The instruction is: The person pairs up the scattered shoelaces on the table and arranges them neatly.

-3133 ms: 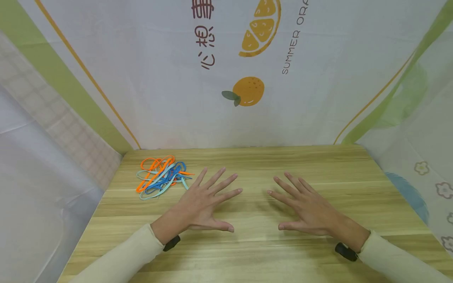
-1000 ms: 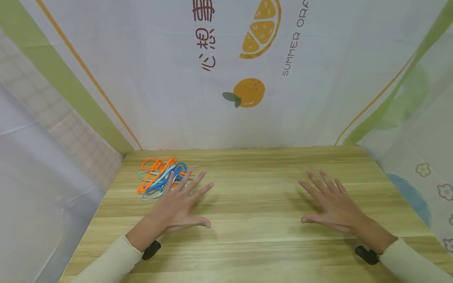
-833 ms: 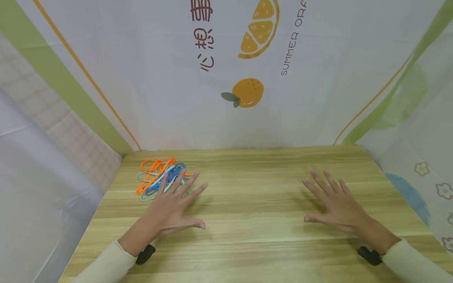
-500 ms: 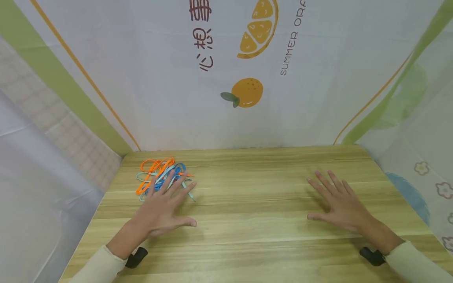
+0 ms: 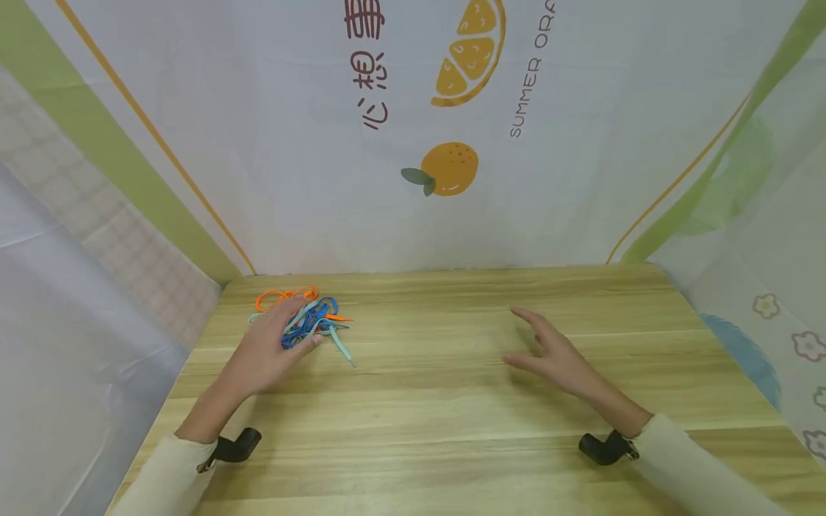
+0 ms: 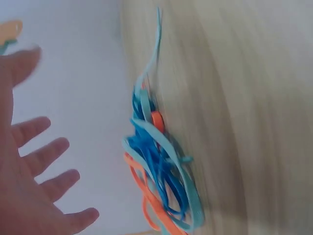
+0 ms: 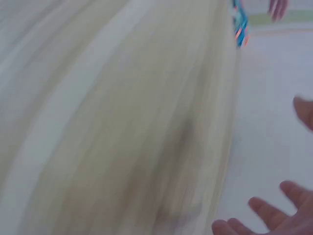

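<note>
A tangled pile of flat shoelaces (image 5: 325,315) in orange, blue and pale mint lies at the table's far left. Over its near left side hovers my left hand (image 5: 261,355), hiding part of the pile. In the left wrist view, the fingers of that left hand (image 6: 29,186) are apart and relaxed, with a gap between them and the laces (image 6: 159,161). One mint lace end trails to the right of the pile. My right hand (image 5: 558,358) is held above the table right of centre, thumb and fingers apart, with nothing between them.
The wooden table (image 5: 426,401) ends at the back against a white cloth (image 5: 323,215) with orange prints. Cloth also hangs along the left and right sides. Black wrist cameras (image 5: 239,446) sit on both wrists.
My left hand has moved left to the shoelaces and turned from palm-down spread to sideways. My right hand moved out to the right, then came back toward the middle and turned sideways.
</note>
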